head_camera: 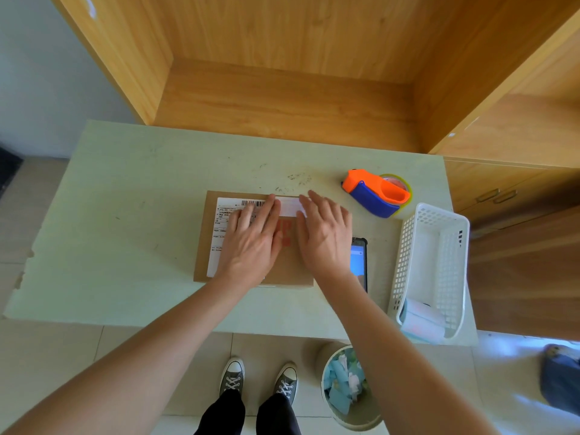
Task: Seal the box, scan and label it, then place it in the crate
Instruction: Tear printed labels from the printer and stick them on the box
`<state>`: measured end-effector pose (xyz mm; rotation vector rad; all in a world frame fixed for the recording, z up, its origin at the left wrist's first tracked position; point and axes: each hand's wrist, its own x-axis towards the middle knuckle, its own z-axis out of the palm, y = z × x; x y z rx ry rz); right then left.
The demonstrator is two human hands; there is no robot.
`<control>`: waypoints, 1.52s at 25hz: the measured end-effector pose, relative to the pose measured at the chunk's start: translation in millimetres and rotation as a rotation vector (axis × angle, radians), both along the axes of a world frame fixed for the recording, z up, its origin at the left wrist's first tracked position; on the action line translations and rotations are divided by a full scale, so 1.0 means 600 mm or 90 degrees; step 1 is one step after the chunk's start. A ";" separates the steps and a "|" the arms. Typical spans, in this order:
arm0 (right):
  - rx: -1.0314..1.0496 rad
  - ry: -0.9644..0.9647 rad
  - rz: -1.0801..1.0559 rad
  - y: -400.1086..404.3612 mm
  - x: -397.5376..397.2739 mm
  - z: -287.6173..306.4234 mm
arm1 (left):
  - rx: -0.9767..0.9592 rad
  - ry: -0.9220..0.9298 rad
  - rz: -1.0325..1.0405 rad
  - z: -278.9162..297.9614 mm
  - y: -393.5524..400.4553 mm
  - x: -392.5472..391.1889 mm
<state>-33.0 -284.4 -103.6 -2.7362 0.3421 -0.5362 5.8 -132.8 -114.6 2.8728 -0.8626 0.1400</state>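
- Left hand [251,237]: flat, fingers spread, palm down on the label [226,224]; grips nothing.
- Right hand [324,229]: flat and open, palm down on the box [282,265], fingertips touching the label's far right end.
- Box: brown cardboard, lying flat at mid worktop [125,215], nearer the front edge; red print shows between the hands.
- Label: white, barcode at its far edge, covering the box's left and far parts.
- Tape dispenser [375,194]: orange and blue, toward the far right corner, apart from the box.
- Phone [359,262]: screen lit, just right of the box, partly under the right wrist.
- Crate [436,265]: white mesh, at the right edge, holding a pale roll [422,320] at its near end.
- Bin [348,387]: on the floor below the front edge, holding paper scraps.
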 end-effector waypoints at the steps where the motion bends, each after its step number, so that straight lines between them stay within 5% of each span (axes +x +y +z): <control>1: -0.014 0.014 0.024 0.004 -0.009 -0.006 | 0.006 0.011 0.005 0.000 0.000 -0.002; 14: -0.039 0.249 -0.003 0.017 -0.016 -0.018 | 0.029 0.077 0.014 -0.002 -0.001 -0.009; 38: 0.002 0.289 -0.042 0.031 -0.016 -0.028 | 0.048 0.112 0.045 -0.002 -0.006 -0.011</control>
